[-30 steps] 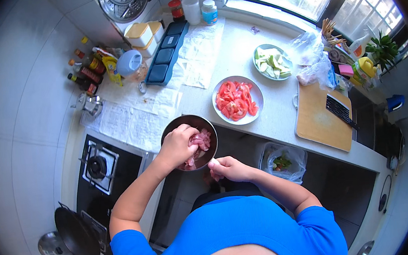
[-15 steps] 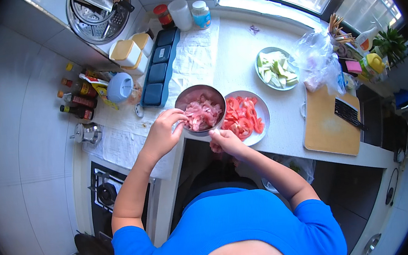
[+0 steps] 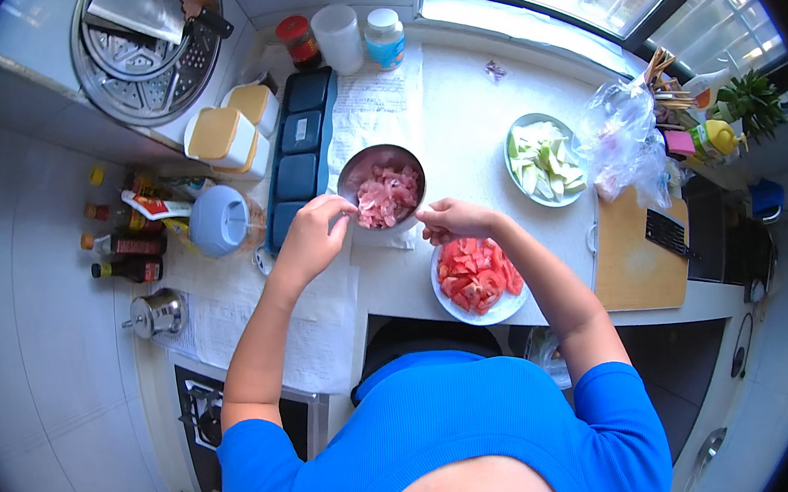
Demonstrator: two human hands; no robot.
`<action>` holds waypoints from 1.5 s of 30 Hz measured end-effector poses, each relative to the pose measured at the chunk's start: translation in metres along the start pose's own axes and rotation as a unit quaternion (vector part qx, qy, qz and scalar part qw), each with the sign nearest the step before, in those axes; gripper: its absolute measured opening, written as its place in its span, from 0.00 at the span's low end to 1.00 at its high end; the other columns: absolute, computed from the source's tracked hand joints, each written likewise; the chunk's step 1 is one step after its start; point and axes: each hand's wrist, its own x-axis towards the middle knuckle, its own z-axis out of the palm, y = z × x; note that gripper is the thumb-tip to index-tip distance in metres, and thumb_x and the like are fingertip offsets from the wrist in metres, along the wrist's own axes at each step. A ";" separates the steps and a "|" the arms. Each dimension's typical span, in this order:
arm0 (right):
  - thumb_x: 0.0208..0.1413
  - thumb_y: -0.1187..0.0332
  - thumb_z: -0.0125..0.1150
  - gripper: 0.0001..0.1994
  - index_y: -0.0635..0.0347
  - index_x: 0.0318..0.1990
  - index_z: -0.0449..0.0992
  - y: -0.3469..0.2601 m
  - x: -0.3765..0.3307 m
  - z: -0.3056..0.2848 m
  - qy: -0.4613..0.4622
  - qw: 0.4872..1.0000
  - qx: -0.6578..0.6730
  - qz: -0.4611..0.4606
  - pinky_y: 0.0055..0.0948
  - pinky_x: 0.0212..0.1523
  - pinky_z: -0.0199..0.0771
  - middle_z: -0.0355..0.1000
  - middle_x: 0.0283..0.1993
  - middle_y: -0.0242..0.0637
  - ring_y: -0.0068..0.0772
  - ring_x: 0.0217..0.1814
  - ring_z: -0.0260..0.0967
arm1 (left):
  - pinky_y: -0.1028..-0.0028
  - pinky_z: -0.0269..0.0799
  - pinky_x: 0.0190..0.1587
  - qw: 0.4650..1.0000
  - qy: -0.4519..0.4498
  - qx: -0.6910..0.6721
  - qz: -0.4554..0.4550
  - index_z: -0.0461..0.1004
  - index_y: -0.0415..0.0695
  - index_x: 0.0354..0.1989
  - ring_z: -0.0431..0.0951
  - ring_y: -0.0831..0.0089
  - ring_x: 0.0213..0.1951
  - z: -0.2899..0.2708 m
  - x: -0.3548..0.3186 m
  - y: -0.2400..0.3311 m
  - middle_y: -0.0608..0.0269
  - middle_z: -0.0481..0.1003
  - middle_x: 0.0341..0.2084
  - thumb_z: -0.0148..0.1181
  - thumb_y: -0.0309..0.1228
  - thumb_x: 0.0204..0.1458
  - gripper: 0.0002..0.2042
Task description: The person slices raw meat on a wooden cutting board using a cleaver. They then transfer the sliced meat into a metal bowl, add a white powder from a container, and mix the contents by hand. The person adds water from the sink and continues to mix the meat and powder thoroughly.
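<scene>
A round metal bowl (image 3: 345, 182) of raw sliced meat (image 3: 387, 196) is between my two hands at the middle of the counter. At its left rim, the thumb and fingers of my left hand (image 3: 314, 233) are closed on the edge. My right hand (image 3: 455, 219) has its fingers curled, the fingertips at the bowl's lower right rim. Just below that hand is a white plate (image 3: 480, 318) of cut red tomatoes (image 3: 476, 276). Farther right stands a pale plate (image 3: 543, 199) of sliced green vegetable (image 3: 543, 158).
A dark lidded seasoning box (image 3: 298, 141) stands left of the bowl, by yellow-lidded containers (image 3: 221, 135) and several bottles (image 3: 130, 243). To the right are a plastic bag (image 3: 621, 140) and a cutting board (image 3: 641, 263) with a black slotted utensil (image 3: 667, 233). A stove (image 3: 201, 405) is lower left.
Both hands and the bowl have moved slightly away from me, leaving more counter between bowl and tomato plate. The view has shifted, and the tomato plate appears lower.
</scene>
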 end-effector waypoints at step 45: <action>0.39 0.40 0.68 0.48 0.52 0.66 0.55 -0.287 0.191 -0.062 0.491 0.662 -0.554 -0.117 0.43 0.58 0.64 0.62 0.61 0.50 0.50 0.63 0.60 | 0.66 0.71 0.47 0.984 0.091 -0.152 -0.028 0.77 0.39 0.36 0.76 0.58 0.42 0.024 0.031 -0.005 0.54 0.76 0.38 0.61 0.23 0.48 0.07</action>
